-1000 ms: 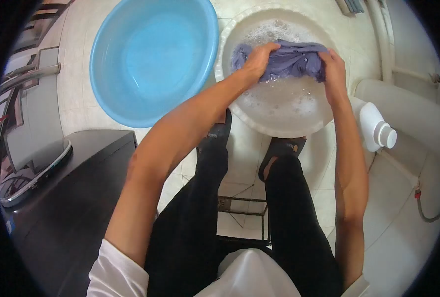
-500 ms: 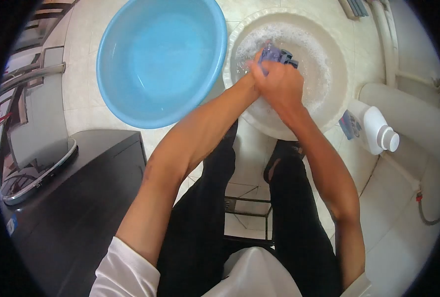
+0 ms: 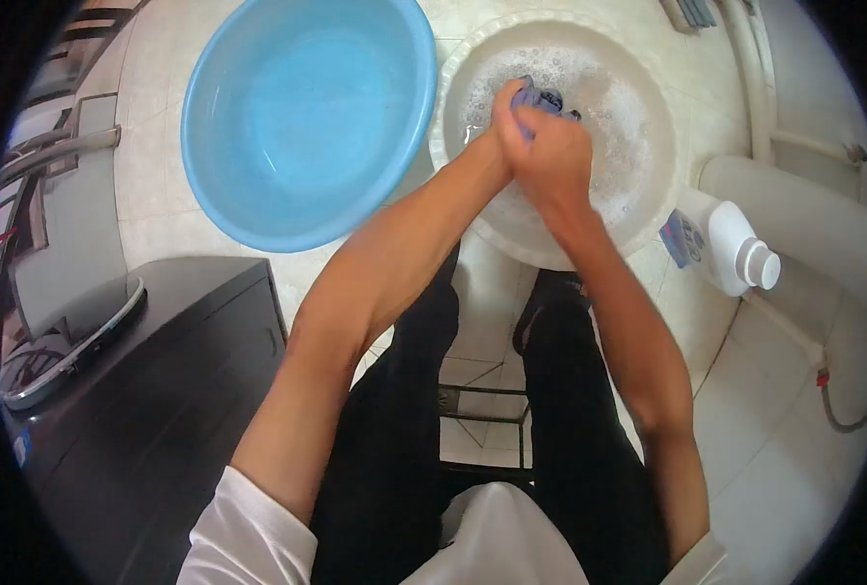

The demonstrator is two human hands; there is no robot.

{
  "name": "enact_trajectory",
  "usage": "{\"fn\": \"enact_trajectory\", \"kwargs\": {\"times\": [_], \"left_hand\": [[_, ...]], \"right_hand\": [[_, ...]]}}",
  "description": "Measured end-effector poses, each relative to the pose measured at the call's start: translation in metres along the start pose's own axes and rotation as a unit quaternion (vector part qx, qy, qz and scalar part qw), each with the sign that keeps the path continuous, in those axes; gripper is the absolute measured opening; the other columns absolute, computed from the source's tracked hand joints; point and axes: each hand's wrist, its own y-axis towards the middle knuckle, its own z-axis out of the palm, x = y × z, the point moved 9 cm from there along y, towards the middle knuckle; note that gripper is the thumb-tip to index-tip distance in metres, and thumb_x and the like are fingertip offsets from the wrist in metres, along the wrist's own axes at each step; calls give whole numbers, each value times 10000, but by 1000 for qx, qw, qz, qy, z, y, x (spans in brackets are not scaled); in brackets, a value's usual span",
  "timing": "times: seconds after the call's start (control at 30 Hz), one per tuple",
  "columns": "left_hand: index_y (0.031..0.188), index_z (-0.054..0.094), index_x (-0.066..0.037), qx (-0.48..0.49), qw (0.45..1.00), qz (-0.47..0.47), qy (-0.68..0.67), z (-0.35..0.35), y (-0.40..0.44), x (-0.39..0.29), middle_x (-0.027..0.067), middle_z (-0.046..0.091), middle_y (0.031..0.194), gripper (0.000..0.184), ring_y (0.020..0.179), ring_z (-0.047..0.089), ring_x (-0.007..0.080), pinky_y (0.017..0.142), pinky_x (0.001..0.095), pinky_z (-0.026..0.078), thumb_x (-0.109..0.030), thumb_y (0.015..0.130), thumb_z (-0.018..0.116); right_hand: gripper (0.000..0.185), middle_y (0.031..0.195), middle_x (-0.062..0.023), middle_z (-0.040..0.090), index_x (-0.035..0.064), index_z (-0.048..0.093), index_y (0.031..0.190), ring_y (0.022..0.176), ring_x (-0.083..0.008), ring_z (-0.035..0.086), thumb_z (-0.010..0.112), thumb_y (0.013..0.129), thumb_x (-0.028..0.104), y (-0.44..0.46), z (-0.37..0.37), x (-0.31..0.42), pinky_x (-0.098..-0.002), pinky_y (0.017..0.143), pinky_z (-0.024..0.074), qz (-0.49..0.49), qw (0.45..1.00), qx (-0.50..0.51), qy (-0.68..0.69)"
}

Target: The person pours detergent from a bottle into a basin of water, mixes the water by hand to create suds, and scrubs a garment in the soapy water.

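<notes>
l fingers (image 3: 506,99), r fingers (image 3: 548,129), curled rnd cloth (image 3: 524,98)

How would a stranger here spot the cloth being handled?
Right of the big blue basin sits a cream basin of sudsy water. Over it, the left hand and right hand grip a bunched cloth. Its dusky purple sets it apart from the white suds.

A person wears a white short-sleeved fabric shirt (image 3: 492,546), long black fabric trousers (image 3: 585,419) and dark slip-on footwear (image 3: 554,289).
</notes>
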Motion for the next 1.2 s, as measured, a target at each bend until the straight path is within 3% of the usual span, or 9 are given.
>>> {"fn": "enact_trajectory", "kwargs": {"times": [0.13, 0.23, 0.57, 0.63, 0.67, 0.73, 0.83, 1.03, 1.2], "left_hand": [[908, 621, -129, 287, 953, -80, -48, 23, -1, 15, 101, 653, 971, 440, 857, 627, 285, 826, 442, 523, -520, 977, 431], [927, 621, -128, -25, 995, -21, -89, 22, -18, 31, 87, 672, 986, 431, 833, 632, 278, 850, 441, 530, -495, 987, 404], [1037, 644, -109, 25, 996, -28, -79, -5, -2, 17, 81, 683, 1061, 424, 925, 655, 251, 860, 448, 530, -451, 992, 397], [1011, 640, -122, 196, 899, 163, 356, 0, -9, -27, 68, 686, 1033, 401, 886, 647, 243, 829, 442, 528, -454, 982, 416], [1011, 640, -122, 193, 900, 161, 356, -6, -3, -15, 68, 686, 1033, 401, 886, 647, 243, 829, 442, 528, -454, 982, 416], [1006, 623, -99, 221, 966, -88, -99, 7, 5, 39, 82, 684, 986, 428, 855, 658, 274, 783, 465, 535, -458, 972, 392], [1032, 643, -128, -23, 999, -36, -32, 31, -27, 35, 51, 699, 1000, 377, 901, 664, 225, 814, 398, 544, -441, 980, 440], [1052, 642, -166, -49, 999, 16, -14, 32, -27, 25, 46, 698, 1021, 366, 994, 646, 234, 886, 422, 520, -440, 988, 408], [994, 638, -157, 228, 973, -30, -21, 5, -8, 25, 49, 691, 1002, 376, 916, 660, 240, 819, 403, 532, -442, 982, 392]], "right_hand": [[353, 619, -186, 638, 62, 701, 719, 570, -419, 621, 645, 870, 376, -18, 2, 10, -480, 566, 512, 12, 999, 37, -16], [387, 713, -220, 649, 79, 740, 774, 678, -428, 628, 606, 883, 425, 14, 8, -47, -484, 633, 499, 80, 993, -51, -77], [326, 699, -198, 657, 89, 732, 732, 661, -397, 648, 590, 851, 357, 1, 16, -31, -497, 624, 505, 79, 995, 20, -53], [395, 696, -211, 638, 72, 721, 754, 637, -421, 610, 571, 889, 412, -29, 14, 15, -510, 619, 471, -22, 998, 49, 16], [395, 696, -211, 638, 72, 721, 754, 637, -421, 610, 571, 889, 412, -28, 13, 16, -510, 619, 471, -20, 998, 51, 18], [402, 702, -206, 645, 72, 722, 760, 646, -415, 617, 571, 894, 419, -19, 10, 2, -508, 619, 474, 22, 998, 53, 9], [342, 720, -188, 671, 95, 721, 721, 682, -408, 654, 572, 873, 363, 27, 10, -62, -481, 642, 524, 85, 993, -48, -66], [394, 702, -195, 650, 59, 708, 760, 647, -409, 613, 564, 911, 393, 42, 6, -76, -495, 601, 465, 97, 994, -32, -37], [354, 690, -210, 613, 55, 686, 737, 614, -410, 586, 573, 919, 336, -20, 3, 14, -471, 571, 457, -39, 999, 4, 13]]}}
